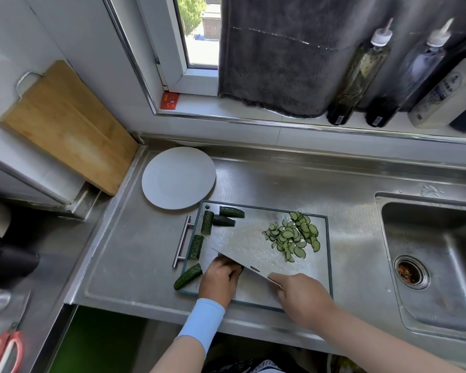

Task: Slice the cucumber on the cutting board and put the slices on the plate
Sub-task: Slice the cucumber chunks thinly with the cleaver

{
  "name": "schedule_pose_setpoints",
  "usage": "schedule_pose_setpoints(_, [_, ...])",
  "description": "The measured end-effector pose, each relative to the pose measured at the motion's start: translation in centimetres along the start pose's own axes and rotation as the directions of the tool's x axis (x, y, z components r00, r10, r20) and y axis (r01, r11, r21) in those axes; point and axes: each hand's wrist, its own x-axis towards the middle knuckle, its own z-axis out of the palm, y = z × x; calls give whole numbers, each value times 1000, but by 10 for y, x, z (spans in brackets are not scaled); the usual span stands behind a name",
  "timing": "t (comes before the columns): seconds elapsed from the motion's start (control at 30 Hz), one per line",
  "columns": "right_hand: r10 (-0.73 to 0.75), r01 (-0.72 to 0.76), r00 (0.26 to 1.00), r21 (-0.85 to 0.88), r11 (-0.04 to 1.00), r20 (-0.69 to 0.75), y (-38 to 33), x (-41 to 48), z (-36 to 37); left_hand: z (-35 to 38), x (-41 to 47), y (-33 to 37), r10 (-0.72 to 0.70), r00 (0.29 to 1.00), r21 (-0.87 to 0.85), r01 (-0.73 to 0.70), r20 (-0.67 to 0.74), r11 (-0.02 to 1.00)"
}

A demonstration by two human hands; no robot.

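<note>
A steel cutting board with a bar handle lies on the counter. A pile of thin cucumber slices sits on its right half. Several dark cucumber chunks lie along its left side, and one chunk hangs over the front left corner. My right hand grips the handle of a cleaver whose broad blade stands over the board's middle. My left hand is curled over a cucumber piece right beside the blade; the piece itself is almost hidden. A white plate lies bare behind the board.
A steel sink with a drain is on the right. A wooden board leans on the wall at the left. Bottles stand on the window sill beside a grey towel. Red scissors lie at the bottom left.
</note>
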Motion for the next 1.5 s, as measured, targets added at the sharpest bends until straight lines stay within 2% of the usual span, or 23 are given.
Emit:
schedule_pose_setpoints(0.23, [-1, 1, 1000, 9, 1000, -31, 4, -10, 2, -1, 0, 1, -13, 1000, 6, 13, 18, 1000])
schedule_pose_setpoints(0.43, [-1, 1, 1000, 12, 1000, 3, -2, -2, 0, 2, 0, 0, 30, 998, 2, -30, -47, 1000])
schedule_pose_setpoints(0.8, [-13, 11, 999, 47, 999, 37, -30, 25, -3, 12, -6, -10, 3, 999, -32, -5, -53, 999])
schedule_pose_setpoints(1.1, [-36, 35, 999, -31, 999, -17, -18, 6, 2, 7, -4, -3, -15, 998, -11, 15, -63, 1000])
schedule_pose_setpoints(1.2, [-41, 40, 999, -30, 999, -31, -11, -1, 2, 4, -3, -3, 16, 999, -13, -17, -50, 1000])
schedule_pose_setpoints(1.5, [-8, 8, 1000, -5, 1000, -14, 2, -8, 4, 7, -4, -5, -41, 999, -50, 39, -31, 998])
